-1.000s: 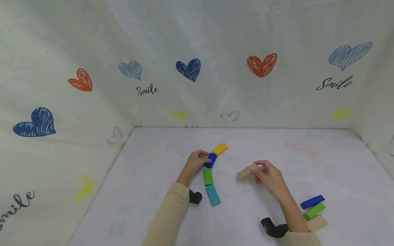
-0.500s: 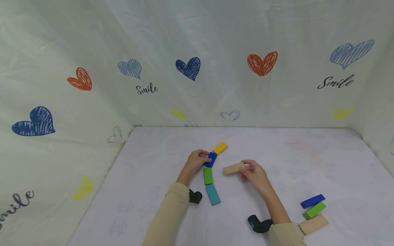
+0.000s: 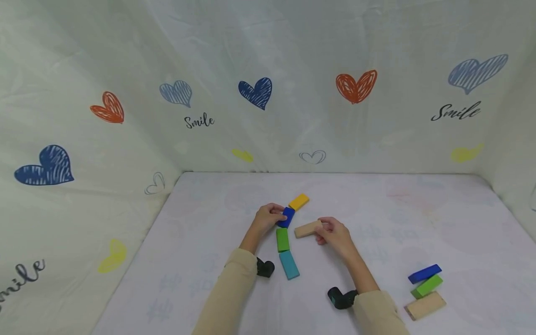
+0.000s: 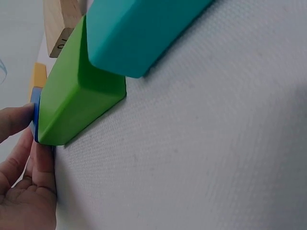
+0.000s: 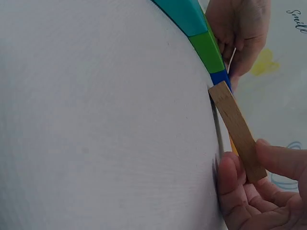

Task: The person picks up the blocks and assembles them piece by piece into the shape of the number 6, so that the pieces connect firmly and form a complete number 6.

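Observation:
My left hand (image 3: 265, 218) pinches a blue block (image 3: 287, 217) with thumb and fingers. This block lies in a curved row, between a yellow block (image 3: 299, 202) at the far end and a green block (image 3: 283, 239). A teal block (image 3: 289, 264) ends the row on the near side. Just right of the row, my right hand (image 3: 335, 236) grips a plain wooden block (image 3: 306, 229) by its right end, thumb on one face and fingers behind. In the right wrist view the free end of the wooden block (image 5: 234, 122) overlaps the held blue block (image 5: 220, 77).
On the right of the white table (image 3: 209, 298) lie another blue block (image 3: 425, 274), another green block (image 3: 427, 286) and a second wooden block (image 3: 425, 306), close together. A pale cloth wall (image 3: 293, 135) with printed hearts rises behind the table. Black cameras are worn on both wrists.
My right hand has carried the wooden block leftward, close to the row, turning it a little flatter across the view. The left hand has stayed on the blue block.

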The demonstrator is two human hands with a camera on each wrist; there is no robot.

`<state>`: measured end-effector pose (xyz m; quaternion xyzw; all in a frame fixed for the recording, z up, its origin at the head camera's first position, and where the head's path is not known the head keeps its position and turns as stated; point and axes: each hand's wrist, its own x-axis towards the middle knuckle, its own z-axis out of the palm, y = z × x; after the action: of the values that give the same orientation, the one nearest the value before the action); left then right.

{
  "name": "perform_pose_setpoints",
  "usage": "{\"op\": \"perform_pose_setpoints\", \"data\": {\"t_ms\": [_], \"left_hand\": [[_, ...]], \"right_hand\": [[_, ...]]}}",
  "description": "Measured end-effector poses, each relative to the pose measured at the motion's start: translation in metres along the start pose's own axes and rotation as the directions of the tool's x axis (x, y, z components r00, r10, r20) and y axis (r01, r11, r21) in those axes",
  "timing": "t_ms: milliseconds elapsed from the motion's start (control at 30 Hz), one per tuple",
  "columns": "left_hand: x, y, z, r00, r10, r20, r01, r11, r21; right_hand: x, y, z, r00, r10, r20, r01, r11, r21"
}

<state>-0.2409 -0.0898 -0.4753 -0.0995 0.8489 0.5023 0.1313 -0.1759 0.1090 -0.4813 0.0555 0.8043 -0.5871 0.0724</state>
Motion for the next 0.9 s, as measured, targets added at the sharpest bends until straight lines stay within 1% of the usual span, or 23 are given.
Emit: {"op": "perform_pose_setpoints", "data": {"t_ms": [100, 233, 333, 433, 600, 900], "left_hand": [[0.0, 0.0, 0.001, 1.0, -0.003, -0.005, 0.003, 1.0, -0.001], [0.0, -0.001, 0.001, 1.0, -0.002, -0.002, 0.002, 1.0, 0.006], [0.0, -0.001, 0.002, 1.0, -0.002, 0.0, 0.002, 1.0, 0.009], [-0.001, 0.0, 0.002, 1.0, -0.002, 0.0, 0.002, 1.0, 0.012], [-0.001, 0.0, 0.001, 1.0, -0.003, 0.005, 0.003, 1.0, 0.012], [-0.002, 0.0, -0.002, 1.0, 0.003, 0.014, -0.003, 1.0, -0.001]], "right_hand": [[0.002, -0.003, 0.002, 1.0, 0.003, 0.003, -0.003, 0.995, -0.1], [0.005, -0.007, 0.005, 1.0, -0.004, 0.017, 0.008, 0.973, -0.229], [0.007, -0.009, 0.006, 1.0, -0.002, 0.017, 0.007, 0.96, -0.281], [0.009, -0.01, 0.007, 1.0, 0.01, 0.013, -0.006, 0.955, -0.298], [0.012, -0.009, 0.007, 0.999, 0.037, 0.008, -0.033, 0.954, -0.296], [0.014, -0.009, 0.011, 0.999, 0.04, -0.001, -0.038, 0.953, -0.301]]}}
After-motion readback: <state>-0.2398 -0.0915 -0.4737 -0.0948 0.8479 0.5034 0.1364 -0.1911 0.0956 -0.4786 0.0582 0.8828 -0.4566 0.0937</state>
